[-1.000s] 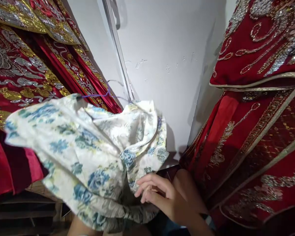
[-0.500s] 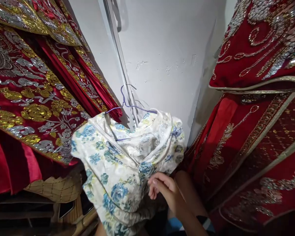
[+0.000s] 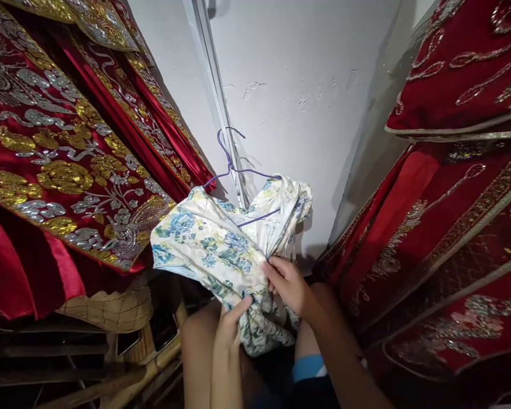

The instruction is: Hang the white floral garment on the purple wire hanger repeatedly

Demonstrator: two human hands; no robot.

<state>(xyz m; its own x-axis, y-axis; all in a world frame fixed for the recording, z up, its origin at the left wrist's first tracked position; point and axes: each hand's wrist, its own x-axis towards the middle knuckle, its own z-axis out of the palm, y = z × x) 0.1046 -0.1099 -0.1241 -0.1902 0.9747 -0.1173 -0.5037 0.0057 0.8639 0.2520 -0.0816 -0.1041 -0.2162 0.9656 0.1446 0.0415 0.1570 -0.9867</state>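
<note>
A white blouse [image 3: 221, 250] with blue and green flowers and a V-neck hangs on a purple wire hanger [image 3: 229, 165]. Its lower part is bunched up over my lap. At the point of the neckline my right hand [image 3: 287, 284] pinches the cloth between thumb and fingers. My left hand [image 3: 234, 321] is closed on the gathered side of the blouse, lower down and to the left, thumb on top. Its other fingers are hidden by the cloth. The blouse's left sleeve spreads out flat, while the right one is creased.
Red embroidered garments with gold and silver sequins [image 3: 66, 176] hang at the left. More red beaded garments [image 3: 413, 227] hang at the right. A grey-white wall [image 3: 298, 113] with a metal strip [image 3: 215, 74] stands behind. Wooden slatted furniture [image 3: 153, 363] is at lower left.
My left hand has come into view and grips the blouse. My right hand has moved up to the neckline and pinches it. The blouse's body is drawn together, and the view has shifted slightly.
</note>
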